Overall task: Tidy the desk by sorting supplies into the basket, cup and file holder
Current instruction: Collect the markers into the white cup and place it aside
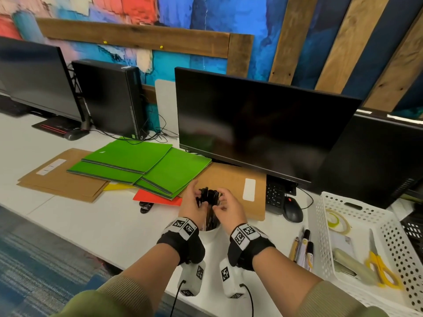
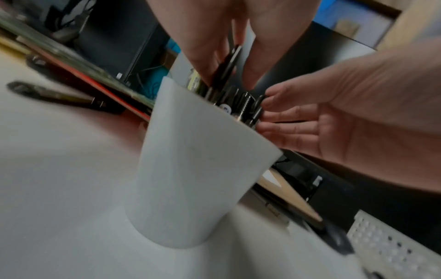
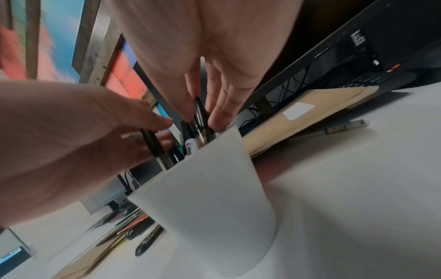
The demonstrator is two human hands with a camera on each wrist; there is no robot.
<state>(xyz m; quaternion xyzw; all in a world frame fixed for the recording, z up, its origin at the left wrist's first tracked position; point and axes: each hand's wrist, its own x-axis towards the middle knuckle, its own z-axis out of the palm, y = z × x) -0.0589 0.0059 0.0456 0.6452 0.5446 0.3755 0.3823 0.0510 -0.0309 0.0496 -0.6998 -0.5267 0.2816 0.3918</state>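
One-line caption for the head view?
Both hands settle black pens into the white cup; folders lie behind.

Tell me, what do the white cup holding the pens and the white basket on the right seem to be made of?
The cup looks like matte plastic or perhaps unglazed ceramic: smooth, dull white wall, thin rim, no shine; the look leaves it open. The basket looks like moulded white plastic: thin walls pierced with regular round holes and a cut-out handle slot, with a slight sheen.
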